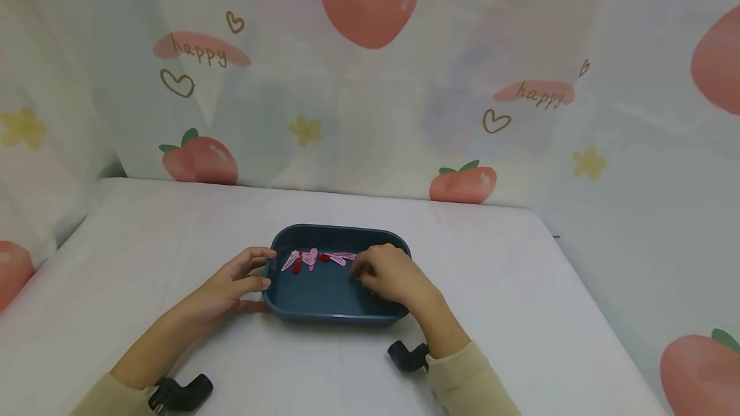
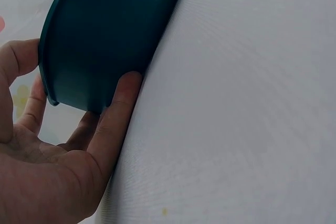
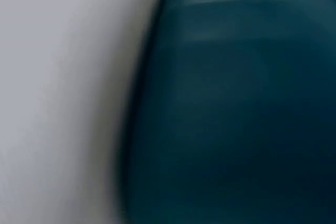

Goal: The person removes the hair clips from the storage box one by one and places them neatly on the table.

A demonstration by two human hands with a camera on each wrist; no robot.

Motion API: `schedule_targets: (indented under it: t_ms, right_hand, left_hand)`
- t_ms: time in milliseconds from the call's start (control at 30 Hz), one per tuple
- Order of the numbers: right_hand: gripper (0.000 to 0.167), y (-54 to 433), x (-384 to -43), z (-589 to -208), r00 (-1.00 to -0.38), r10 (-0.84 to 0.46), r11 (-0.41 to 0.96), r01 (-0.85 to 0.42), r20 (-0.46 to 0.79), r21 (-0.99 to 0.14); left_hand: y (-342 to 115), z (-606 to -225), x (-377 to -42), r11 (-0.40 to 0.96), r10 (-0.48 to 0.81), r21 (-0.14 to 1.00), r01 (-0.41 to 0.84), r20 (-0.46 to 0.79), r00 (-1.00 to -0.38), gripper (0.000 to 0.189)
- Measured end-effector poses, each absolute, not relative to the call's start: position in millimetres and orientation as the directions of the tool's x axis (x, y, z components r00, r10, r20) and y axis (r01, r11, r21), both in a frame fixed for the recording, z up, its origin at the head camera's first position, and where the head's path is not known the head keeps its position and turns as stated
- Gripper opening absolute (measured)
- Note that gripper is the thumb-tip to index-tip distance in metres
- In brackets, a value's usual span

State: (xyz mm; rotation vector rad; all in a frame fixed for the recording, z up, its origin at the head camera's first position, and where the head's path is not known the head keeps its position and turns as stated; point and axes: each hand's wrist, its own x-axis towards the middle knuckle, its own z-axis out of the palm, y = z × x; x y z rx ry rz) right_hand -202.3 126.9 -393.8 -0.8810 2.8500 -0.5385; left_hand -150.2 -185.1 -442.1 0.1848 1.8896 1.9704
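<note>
One blue tray point(image 1: 324, 297) sits on a white-covered table point(image 1: 491, 275), with a fruity "happy" print cloth point(image 1: 370, 114) hanging behind it. The left hand point(image 1: 234, 279) grips its end; the right hand point(image 1: 393, 273) is inside by some pink-and-red clips point(image 1: 312, 258), can't tell if it's pinching anything.

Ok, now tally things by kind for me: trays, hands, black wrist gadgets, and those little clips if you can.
Tray: 1
Hands, left hand and right hand: 2
Black wrist gadgets: 2
Total: 5, leaving out the pink and red clips, too small and overlapped to count.
</note>
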Motion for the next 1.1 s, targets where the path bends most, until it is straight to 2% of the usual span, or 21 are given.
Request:
schedule_targets:
  t_ms: [233, 400, 500, 667, 800, 1100]
  right_hand:
    - [0.014, 132, -207, -386, -0.831, -0.551, 0.711, -0.520, 0.085, -0.473]
    - [0.013, 139, -209, -380, -0.839, -0.531, 0.615, -0.478, 0.118, -0.627]
    - [0.014, 149, -207, -376, -0.860, -0.501, 0.521, -0.386, 0.093, -0.762]
    - [0.022, 167, -206, -378, -0.882, -0.468, 0.278, -0.197, 0.047, -0.940]
    - [0.023, 175, -209, -377, -0.903, -0.427, 0.163, -0.135, 0.053, -0.977]
    - [0.025, 182, -204, -365, -0.911, -0.407, 0.123, -0.121, 0.061, -0.985]
  left_hand:
    - [-186, -440, -151, 0.002, 0.371, 0.981, -0.192, -0.180, -0.911, 0.054]
    - [-188, -440, -152, -0.001, 0.368, 0.981, -0.191, -0.178, -0.913, 0.054]
    - [-186, -442, -152, -0.001, 0.366, 0.981, -0.192, -0.178, -0.914, 0.053]
    - [-184, -443, -150, 0.002, 0.367, 0.980, -0.198, -0.185, -0.912, 0.054]
    - [-184, -443, -151, -0.009, 0.371, 0.982, -0.190, -0.173, -0.912, 0.054]
    - [-184, -444, -150, -0.015, 0.382, 0.984, -0.178, -0.159, -0.910, 0.052]
